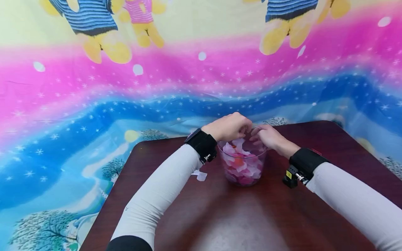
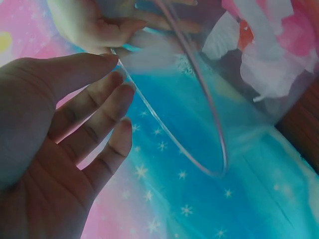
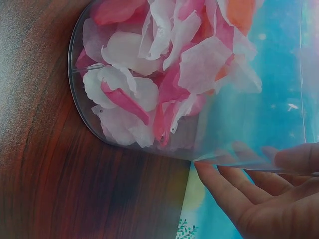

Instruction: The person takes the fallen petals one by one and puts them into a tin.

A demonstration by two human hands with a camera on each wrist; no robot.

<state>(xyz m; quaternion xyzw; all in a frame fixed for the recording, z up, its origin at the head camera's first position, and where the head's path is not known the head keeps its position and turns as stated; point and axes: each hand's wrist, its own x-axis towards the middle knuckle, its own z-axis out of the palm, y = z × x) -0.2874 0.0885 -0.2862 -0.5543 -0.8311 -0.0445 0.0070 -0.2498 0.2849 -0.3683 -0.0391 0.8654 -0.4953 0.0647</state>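
A clear plastic bucket [image 1: 242, 164] stands on the table, holding pink, white and orange artificial petals [image 3: 149, 74]. My left hand [image 1: 230, 127] reaches over its far left side. In the left wrist view, the left thumb and fingertips [image 2: 122, 89] meet at the bucket's thin rim [image 2: 159, 122]. On the far right side my right hand [image 1: 270, 136] grips the wall at the rim. The right thumb [image 3: 299, 158] lies across the rim, and the right fingers [image 3: 229, 191] sit along the outside of the wall.
A few white petals [image 1: 200, 175] lie on the dark wooden table [image 1: 194, 216], left of the bucket. Behind the table hangs a colourful printed cloth [image 1: 176, 80]. Black cameras on straps [image 1: 307, 164] sit on both wrists.
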